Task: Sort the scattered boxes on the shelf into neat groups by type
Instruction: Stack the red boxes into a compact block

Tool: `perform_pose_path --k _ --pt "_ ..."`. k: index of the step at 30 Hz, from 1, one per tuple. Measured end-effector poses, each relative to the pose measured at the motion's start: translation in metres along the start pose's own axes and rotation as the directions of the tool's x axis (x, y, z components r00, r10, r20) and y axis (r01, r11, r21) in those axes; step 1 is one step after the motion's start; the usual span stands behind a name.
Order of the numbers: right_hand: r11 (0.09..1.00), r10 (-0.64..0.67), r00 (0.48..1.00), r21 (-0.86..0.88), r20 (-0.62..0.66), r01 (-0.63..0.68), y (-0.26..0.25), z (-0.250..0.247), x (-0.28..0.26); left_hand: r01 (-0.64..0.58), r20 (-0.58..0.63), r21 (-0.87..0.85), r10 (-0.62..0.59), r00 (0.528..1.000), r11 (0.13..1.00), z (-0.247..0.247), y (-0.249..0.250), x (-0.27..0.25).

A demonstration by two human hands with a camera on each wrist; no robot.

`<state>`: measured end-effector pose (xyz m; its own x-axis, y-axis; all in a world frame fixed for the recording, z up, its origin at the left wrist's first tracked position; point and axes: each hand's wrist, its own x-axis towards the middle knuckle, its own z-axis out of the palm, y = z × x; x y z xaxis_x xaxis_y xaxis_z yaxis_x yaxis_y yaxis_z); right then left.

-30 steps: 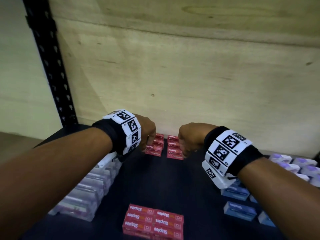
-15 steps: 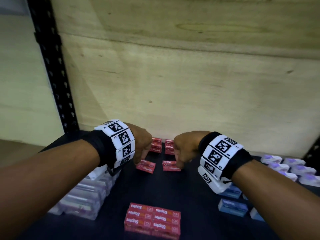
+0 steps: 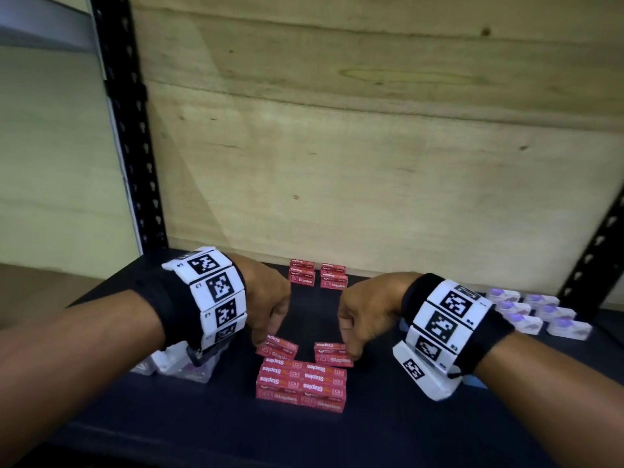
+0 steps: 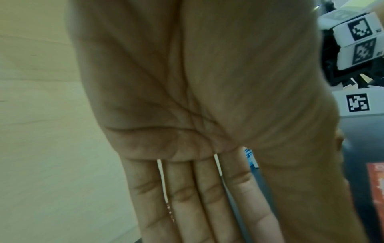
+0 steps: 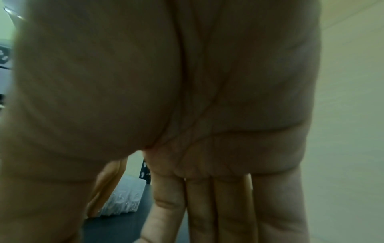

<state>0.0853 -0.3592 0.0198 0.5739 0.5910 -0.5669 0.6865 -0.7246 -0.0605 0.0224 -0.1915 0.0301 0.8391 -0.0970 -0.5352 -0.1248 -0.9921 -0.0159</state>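
Two red Staples boxes lie side by side on the dark shelf (image 3: 371, 434), just behind a neat block of several red Staples boxes (image 3: 300, 383). My left hand (image 3: 265, 339) points down, its fingertips touching the left box (image 3: 282, 349). My right hand (image 3: 347, 347) touches the right box (image 3: 332, 354) the same way. The left wrist view shows my left hand (image 4: 207, 213) with straight fingers and a red box (image 4: 376, 185) at the right edge. The right wrist view shows straight fingers (image 5: 207, 205) too. Two short stacks of red boxes (image 3: 302, 276) remain at the back wall.
White boxes with purple tops (image 3: 537, 312) sit in rows at the right. Pale clear-wrapped boxes (image 3: 175, 363) are lined up at the left under my left wrist. A wooden back panel (image 3: 371, 163) and black uprights (image 3: 131, 130) bound the shelf.
Both hands have come back from the rear stacks toward me, each drawing one red box along the shelf to just behind the near block.
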Motion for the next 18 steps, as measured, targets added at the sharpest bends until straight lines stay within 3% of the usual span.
perform_pose_path --k 18 --pt "0.992 -0.108 0.994 0.071 -0.006 0.108 0.006 0.015 -0.024 -0.004 0.086 0.004 0.004 0.996 1.0 0.015 0.008 -0.017"
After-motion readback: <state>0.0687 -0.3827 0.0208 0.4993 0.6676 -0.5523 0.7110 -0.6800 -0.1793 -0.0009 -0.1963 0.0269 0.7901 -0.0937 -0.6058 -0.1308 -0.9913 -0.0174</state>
